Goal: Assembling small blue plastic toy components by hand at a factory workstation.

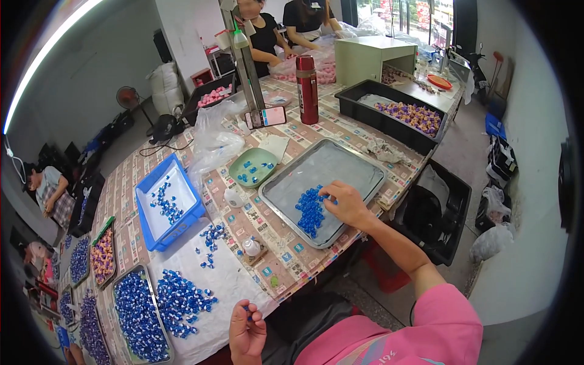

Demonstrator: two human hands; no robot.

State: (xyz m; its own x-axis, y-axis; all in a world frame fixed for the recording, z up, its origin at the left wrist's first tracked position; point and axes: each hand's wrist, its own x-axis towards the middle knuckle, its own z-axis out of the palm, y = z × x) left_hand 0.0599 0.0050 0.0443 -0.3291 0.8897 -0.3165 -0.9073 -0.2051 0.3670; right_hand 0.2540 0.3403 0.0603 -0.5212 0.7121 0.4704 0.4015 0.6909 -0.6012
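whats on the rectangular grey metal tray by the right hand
On the rectangular grey metal tray, small glossy blue pieces lie clustered. The right hand, at their edge, hides whatever lies beneath it.

Blue pcs (310,212): sm., rounded, glossy, bright blue; qty many, loose, bunched in one irregular patch approx. at frame ctr, slightly low and R, on lower part of grey metal tray (350,159). Most pcs touching neighbours; indiv. pose too sm. to tell. Upper R edge of patch at fingertips of RH (347,205). One dk. blue pc (248,311), mostly hidden, in fingers of LH (247,331), bottom ctr of frame.
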